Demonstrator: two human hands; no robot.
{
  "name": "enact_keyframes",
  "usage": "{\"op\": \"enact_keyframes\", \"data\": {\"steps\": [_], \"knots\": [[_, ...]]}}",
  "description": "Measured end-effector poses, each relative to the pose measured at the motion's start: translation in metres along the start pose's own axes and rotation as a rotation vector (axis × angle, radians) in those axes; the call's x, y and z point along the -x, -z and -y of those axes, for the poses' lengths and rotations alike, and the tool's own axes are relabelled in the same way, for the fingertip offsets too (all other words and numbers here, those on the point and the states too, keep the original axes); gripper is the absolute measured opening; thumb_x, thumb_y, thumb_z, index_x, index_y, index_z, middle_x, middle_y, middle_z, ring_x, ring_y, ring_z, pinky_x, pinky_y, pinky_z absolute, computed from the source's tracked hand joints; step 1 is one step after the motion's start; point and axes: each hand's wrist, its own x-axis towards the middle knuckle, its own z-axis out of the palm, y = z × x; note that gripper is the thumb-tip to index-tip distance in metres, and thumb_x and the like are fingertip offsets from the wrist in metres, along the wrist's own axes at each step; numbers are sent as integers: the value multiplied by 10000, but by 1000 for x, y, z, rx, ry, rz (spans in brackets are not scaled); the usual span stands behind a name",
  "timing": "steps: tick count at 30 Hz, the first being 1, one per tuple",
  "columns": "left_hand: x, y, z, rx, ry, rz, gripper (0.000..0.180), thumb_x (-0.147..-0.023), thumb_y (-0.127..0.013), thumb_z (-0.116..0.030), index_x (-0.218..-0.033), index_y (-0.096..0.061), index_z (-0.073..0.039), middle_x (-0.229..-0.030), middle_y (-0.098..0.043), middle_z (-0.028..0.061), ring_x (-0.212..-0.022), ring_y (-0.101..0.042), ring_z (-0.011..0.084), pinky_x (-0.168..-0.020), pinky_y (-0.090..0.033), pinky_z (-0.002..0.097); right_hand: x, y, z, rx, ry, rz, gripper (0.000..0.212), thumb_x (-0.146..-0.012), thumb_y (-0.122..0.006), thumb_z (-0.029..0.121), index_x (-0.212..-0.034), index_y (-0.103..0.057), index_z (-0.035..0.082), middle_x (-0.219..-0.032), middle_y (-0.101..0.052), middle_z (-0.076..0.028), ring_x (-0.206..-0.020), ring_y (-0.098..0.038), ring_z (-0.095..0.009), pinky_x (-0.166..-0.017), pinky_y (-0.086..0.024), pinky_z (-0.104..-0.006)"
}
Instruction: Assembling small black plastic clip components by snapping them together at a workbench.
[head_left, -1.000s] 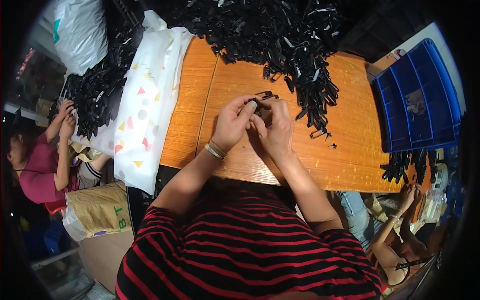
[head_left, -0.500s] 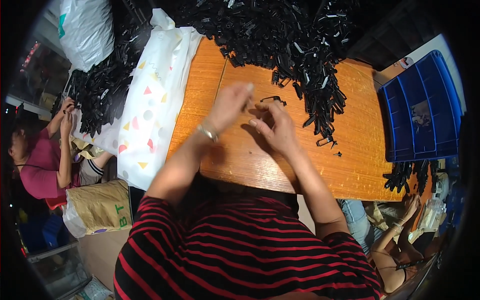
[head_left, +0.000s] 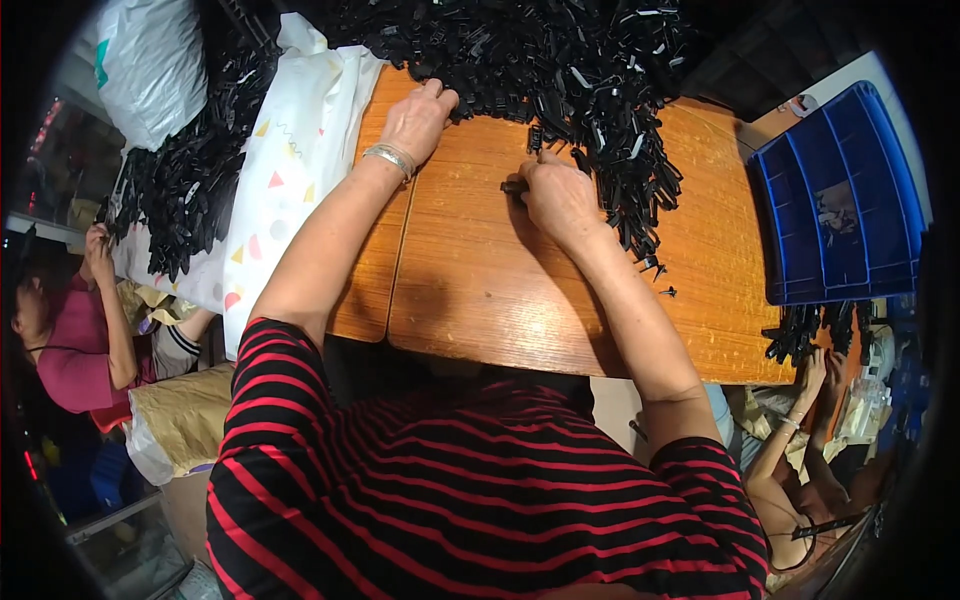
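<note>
My left hand [head_left: 418,125] reaches to the near edge of a large heap of small black plastic parts [head_left: 480,55]. Its fingers are curled down against the heap, and their tips are hidden, so what they grip cannot be made out. Lower and to the right, my right hand [head_left: 562,198] is closed over the wooden table [head_left: 480,290]. A small black plastic part [head_left: 514,188] sticks out to the left of its fingers. More of the heap trails down the table just right of this hand.
Patterned white plastic sheeting [head_left: 280,190] covers the table's left side. A blue crate [head_left: 840,200] stands at the right. A loose black piece [head_left: 668,291] lies below the heap's tail. People work at the left [head_left: 80,350] and lower right [head_left: 790,450].
My left hand has moved up and away to the heap's edge. My right hand has closed on the black part that lay beside it on the table. The view has shifted slightly.
</note>
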Motion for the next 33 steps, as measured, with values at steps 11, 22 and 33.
{"op": "enact_keyframes", "data": {"steps": [11,22,33], "knots": [[44,11,-34,473,217,7,290,-805,-713,-130,-1065,-645,-22,-938,-662,140,-846,-650,272,-756,-512,348,21,8,-5,-397,-147,215,271,-746,-755,103,-986,-656,24,-934,-691,-134,-902,-664,-290,-771,-525,-371],[80,40,-83,1637,628,118,240,-900,-656,-141,-1094,-597,-13,-769,-622,1,-641,-548,35,-510,-382,148,22,12,-7,-504,-167,103,251,-774,-757,133,-970,-657,13,-837,-679,-119,-785,-666,-230,-705,-514,-341],[86,55,-96,1556,496,4,272,-893,-641,-84,-1141,-610,22,-930,-632,18,-745,-583,60,-648,-497,195,28,12,27,-594,65,-385,204,-816,-694,40,-1011,-659,-10,-916,-641,-121,-735,-663,-199,-602,-541,-276]]}}
